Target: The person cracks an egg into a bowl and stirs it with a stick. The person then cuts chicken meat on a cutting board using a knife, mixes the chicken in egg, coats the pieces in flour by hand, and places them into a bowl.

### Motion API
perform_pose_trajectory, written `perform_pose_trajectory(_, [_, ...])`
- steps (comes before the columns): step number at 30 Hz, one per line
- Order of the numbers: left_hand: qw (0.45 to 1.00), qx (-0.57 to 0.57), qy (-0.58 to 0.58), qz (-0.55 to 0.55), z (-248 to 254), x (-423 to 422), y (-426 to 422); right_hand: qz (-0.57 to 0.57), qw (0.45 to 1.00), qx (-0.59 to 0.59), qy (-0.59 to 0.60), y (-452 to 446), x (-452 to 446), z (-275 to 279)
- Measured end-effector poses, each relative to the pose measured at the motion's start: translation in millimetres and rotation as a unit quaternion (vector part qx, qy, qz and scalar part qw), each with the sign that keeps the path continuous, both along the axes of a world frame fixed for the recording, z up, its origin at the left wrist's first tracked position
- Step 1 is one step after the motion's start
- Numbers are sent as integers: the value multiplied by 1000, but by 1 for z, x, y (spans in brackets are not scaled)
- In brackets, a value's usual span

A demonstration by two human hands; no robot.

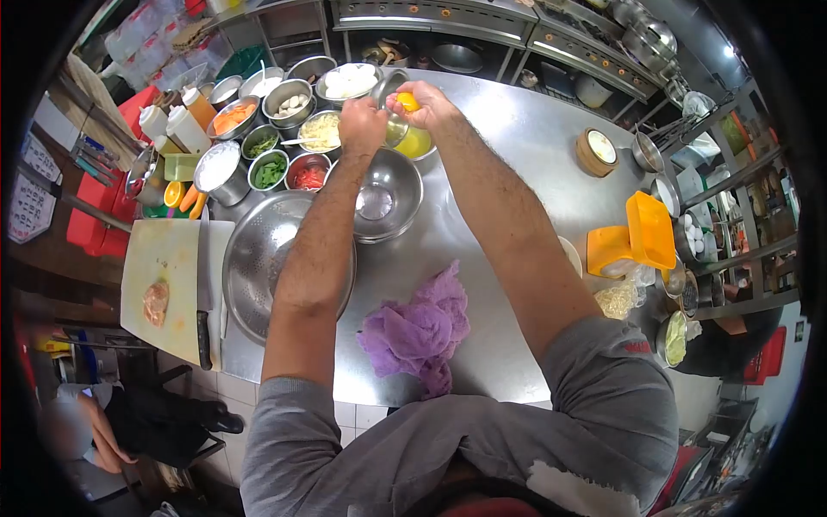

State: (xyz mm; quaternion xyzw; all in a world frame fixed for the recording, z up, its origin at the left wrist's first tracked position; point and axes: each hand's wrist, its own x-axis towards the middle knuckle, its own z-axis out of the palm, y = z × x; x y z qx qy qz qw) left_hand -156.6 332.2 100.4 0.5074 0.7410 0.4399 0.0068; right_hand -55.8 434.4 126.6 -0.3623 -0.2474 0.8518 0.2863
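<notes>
My right hand (433, 108) is at the far side of the steel table, its fingers curled around an orange egg yolk (407, 102). Just below it is a metal bowl of yellow liquid (419, 143). My left hand (362, 126) is closed beside it, knuckles up; whatever its fingers hold is hidden. Under my left wrist stands a steel mixing bowl (389, 196). A large perforated colander (258, 258) lies partly behind my left forearm. A bowl of shredded pale yellow food (322, 131) with a white spoon sits left of my left hand.
Several metal containers crowd the back left, including red chopped food (308, 175) and green leaves (268, 171). A knife (204, 276) lies on the cutting board (177, 237). A purple cloth (415, 327) is in front of me, an orange container (633, 237) at right. A person (146, 422) sits lower left.
</notes>
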Motion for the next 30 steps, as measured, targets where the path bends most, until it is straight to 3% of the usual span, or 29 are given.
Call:
perform_pose_trajectory(6, [983,20,181,-11,11,24,0,-34,999,4,1,3,10,-9])
perform_pose_trajectory(10, [985,85,152,2,21,33,-18,-41,999,13,2,-2,19,0])
perform_pose_trajectory(12, [991,92,85,41,32,37,-33,-1,1000,20,15,-7,28,8])
perform_pose_trajectory(13, [962,159,220,36,28,30,-35,37,999,28,26,-10,33,14])
perform_pose_trajectory(14, [961,162,222,40,25,32,-42,41,998,31,28,-17,41,17])
perform_pose_trajectory(15, [994,94,-46,12,42,49,-69,34,994,94,33,-34,51,21])
perform_pose_trajectory(16, [950,21,-312,-17,50,65,-94,28,987,155,37,-53,62,24])
perform_pose_trajectory(17, [949,21,-315,-10,43,77,-112,22,987,157,-28,-69,73,27])
perform_pose_trajectory(19, [861,35,-505,-55,16,104,-151,71,976,188,-82,-111,104,23])
perform_pose_trajectory(21, [827,24,-558,-65,-5,134,-192,123,959,216,-135,-156,138,12])
perform_pose_trajectory(22, [792,13,-605,-84,-16,152,-216,143,922,277,-229,-185,157,2])
perform_pose_trajectory(23, [789,10,-610,-71,-25,169,-238,164,871,340,-314,-208,173,-5])
perform_pose_trajectory(25, [726,-8,-683,-82,-39,198,-271,244,686,538,-425,-237,207,-49])
perform_pose_trajectory(26, [725,-6,-684,-74,-48,210,-282,250,687,537,-421,-251,224,-62])
perform_pose_trajectory(28, [726,-75,-677,-93,-71,231,-297,243,584,643,-432,-281,252,-74])
perform_pose_trajectory(30, [721,-82,-679,-108,-90,248,-303,223,596,627,-449,-306,271,-64])
